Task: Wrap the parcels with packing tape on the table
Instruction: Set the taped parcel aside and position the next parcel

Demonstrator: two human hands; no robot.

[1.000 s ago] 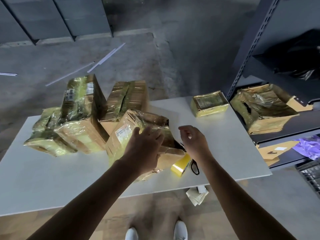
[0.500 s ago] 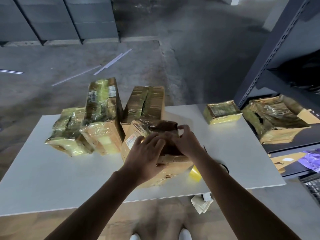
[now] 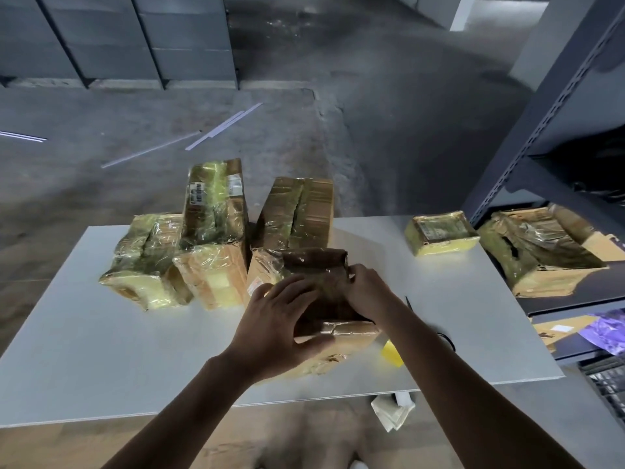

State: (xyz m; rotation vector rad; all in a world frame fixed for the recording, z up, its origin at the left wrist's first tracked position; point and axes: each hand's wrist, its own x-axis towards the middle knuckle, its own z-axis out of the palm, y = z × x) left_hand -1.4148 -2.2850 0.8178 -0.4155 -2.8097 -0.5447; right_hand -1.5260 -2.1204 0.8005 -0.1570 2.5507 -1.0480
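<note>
Steadying the parcel (image 3: 314,262) near the bench's (image 3: 135,360) front edge, the left hand (image 3: 280,319) is pressing flat on top while the right hand (image 3: 368,292) is gripping its right edge. Smoothing the wrap is seemingly under way, and the next move is probably calling for the tape roll (image 3: 392,353) lying just beside it.

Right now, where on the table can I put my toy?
Bare table front-left, before the left parcels. Also between the held parcel and the small parcel. Crowded mid-back; tape lies right of the held parcel.
</note>
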